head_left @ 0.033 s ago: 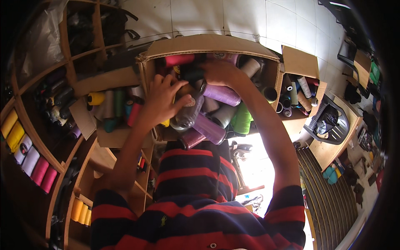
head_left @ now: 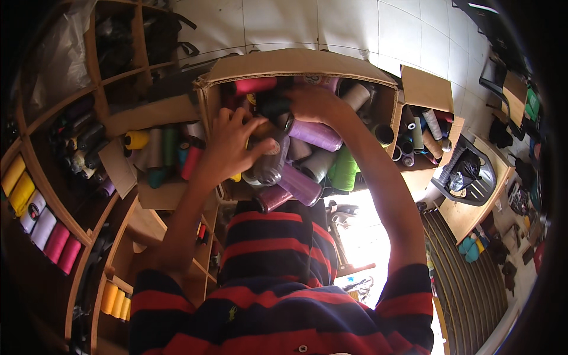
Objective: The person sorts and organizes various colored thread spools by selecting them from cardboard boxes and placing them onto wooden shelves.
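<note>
Both hands [head_left: 228,148] grip spools in cardboard box [head_left: 296,62]

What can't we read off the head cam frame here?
- Head view: right hand fingertips are buried among the spools; its grip cannot be told.
- Left hand covers part of the grey thread cone.
- Bottom of the open brown cardboard box is hidden by spools.
- Wooden shelves at left are dark and warped at the rim.

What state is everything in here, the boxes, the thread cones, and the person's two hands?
Big cardboard box: open, flaps out, full of thread cones.
Small cardboard box: open, holds cones too.
Purple cone: lying on its side in the big box.
Green cone: lying among the others.
Left hand: fingers spread, gripping a dark cone.
Right hand: reaching into the big box, grip hidden.
Shelf cones: lying in a row.
</note>
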{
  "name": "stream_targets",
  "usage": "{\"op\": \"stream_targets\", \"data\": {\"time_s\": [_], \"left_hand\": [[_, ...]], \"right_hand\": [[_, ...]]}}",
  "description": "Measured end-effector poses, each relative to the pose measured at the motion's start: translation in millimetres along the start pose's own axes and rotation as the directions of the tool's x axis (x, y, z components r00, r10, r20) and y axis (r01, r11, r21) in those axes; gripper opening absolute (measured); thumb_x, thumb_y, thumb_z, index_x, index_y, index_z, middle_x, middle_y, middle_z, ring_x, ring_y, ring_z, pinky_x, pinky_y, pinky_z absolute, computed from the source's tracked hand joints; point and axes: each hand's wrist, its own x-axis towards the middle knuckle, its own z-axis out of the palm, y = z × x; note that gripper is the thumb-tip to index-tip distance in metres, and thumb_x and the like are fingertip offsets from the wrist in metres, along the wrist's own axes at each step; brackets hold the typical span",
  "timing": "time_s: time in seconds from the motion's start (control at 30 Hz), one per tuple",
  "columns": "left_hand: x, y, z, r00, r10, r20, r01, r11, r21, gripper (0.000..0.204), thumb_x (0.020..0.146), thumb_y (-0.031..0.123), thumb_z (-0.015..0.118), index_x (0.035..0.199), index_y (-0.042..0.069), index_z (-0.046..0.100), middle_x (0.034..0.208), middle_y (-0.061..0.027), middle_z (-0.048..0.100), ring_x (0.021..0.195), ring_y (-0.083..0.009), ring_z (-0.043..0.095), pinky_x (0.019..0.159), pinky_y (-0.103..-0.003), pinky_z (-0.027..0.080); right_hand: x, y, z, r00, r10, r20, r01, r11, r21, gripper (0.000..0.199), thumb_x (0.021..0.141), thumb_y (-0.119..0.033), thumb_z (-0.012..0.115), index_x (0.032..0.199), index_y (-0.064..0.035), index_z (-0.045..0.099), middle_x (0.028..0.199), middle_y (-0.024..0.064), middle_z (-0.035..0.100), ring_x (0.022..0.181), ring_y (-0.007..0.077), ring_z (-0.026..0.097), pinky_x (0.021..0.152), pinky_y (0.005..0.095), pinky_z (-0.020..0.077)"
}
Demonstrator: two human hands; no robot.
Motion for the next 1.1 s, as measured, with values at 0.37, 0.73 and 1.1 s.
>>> {"op": "stream_targets", "data": {"time_s": [0.37, 0.73, 1.1], "left_hand": [[-15.3, 28.7, 6.3, 0.996, 0.019, -0.084, -0.022, 0.999, -0.03, 0.057, 0.075, 0.049, 0.069, 0.113, 0.007, 0.06, 0.111, -0.0159, 0.047, 0.103, -0.0341, 0.044, 0.092, -0.046, 0.035], [-23.4, 34.2, 10.2, 0.979, 0.047, -0.196, -0.056, 0.998, -0.041, 0.06, 0.075, 0.054, 0.065, 0.111, 0.005, 0.059, 0.106, -0.0153, 0.049, 0.1, -0.0325, 0.046, 0.093, -0.048, 0.032], [-27.1, 35.2, 10.7, 0.983, 0.023, -0.183, -0.036, 0.997, -0.063, 0.06, 0.076, 0.049, 0.065, 0.119, 0.007, 0.058, 0.108, -0.0139, 0.048, 0.102, -0.0325, 0.045, 0.094, -0.046, 0.032]], "right_hand": [[-2.9, -10.0, 0.9, 0.989, -0.133, -0.061, 0.121, 0.979, -0.165, 0.028, 0.082, -0.026, 0.05, 0.096, -0.0137, 0.071, 0.114, 0.0099, 0.063, 0.12, 0.0334, 0.049, 0.1, 0.0484, 0.04], [-28.1, -58.1, -41.0, 0.837, 0.292, -0.463, -0.247, 0.956, 0.157, 0.024, 0.081, -0.019, 0.056, 0.105, -0.0168, 0.058, 0.114, 0.0261, 0.049, 0.095, 0.0408, 0.058, 0.07, 0.0477, 0.0532], [-51.7, -56.5, -20.6, 0.639, 0.489, -0.593, -0.46, 0.862, 0.214, 0.032, 0.075, -0.021, 0.061, 0.107, -0.0188, 0.058, 0.084, 0.0137, 0.06, 0.081, 0.0309, 0.061, 0.069, 0.043, 0.0444]]}}
